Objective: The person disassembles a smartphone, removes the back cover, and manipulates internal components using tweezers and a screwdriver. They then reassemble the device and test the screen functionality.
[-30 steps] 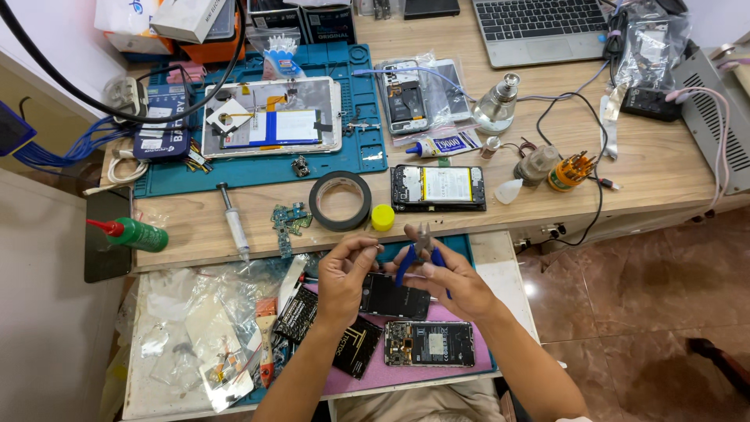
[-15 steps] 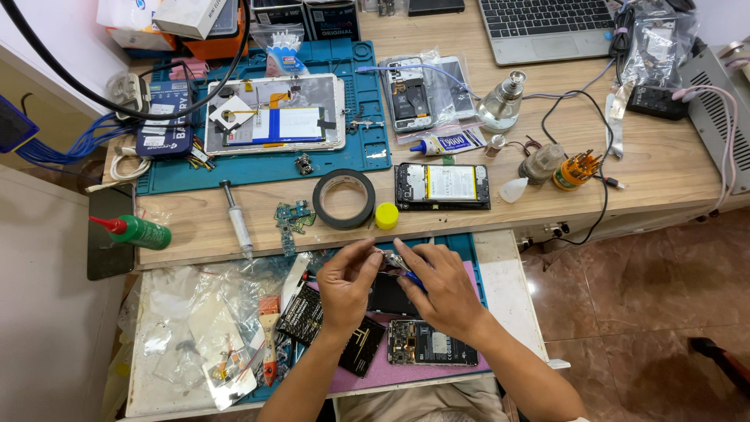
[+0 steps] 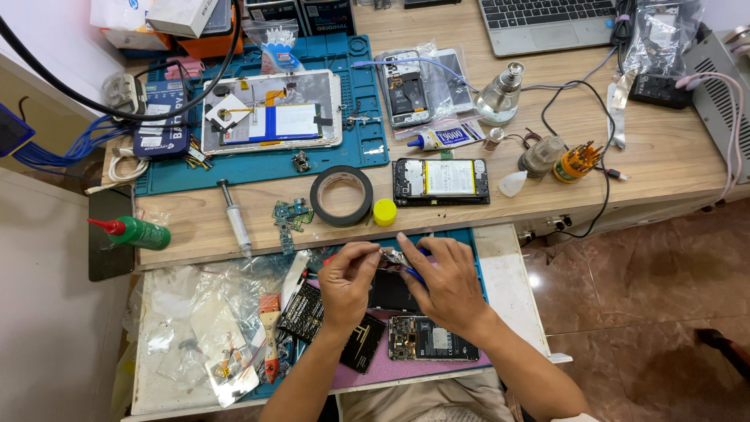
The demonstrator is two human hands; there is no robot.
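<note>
Left hand [image 3: 345,283] pinching a small metal part [image 3: 393,256] between thumb and fingertips, held up over the pull-out tray [image 3: 508,281] just below the desk [image 3: 672,156] edge. Right hand [image 3: 447,283] closed round a thin blue-handled tool [image 3: 414,273], its tip brought in against the part from the other side (too small to tell whether tweezers or a driver). Both hands close together, fingertips almost touching, probably so that one steadies the piece while the other works it.

Directly under the hands, an opened phone [image 3: 432,339] lying flat on a purple mat [image 3: 351,373], insides up, near enough for the part to go back without a reach. Left of it, two black boards [image 3: 305,311] and a brush [image 3: 269,332] among clear plastic bags [image 3: 195,312].

On the desk just above: a roll of black tape [image 3: 341,196], a yellow cap [image 3: 384,212], a loose green circuit board [image 3: 291,213] and a syringe [image 3: 235,219], all within arm's length. Another open phone [image 3: 441,180] beside the cap. Farther back, on a blue mat [image 3: 359,148], a tablet [image 3: 269,121] with its back off. Green bottle [image 3: 137,233] with a red nozzle lying at the left edge, well apart from the work.
</note>
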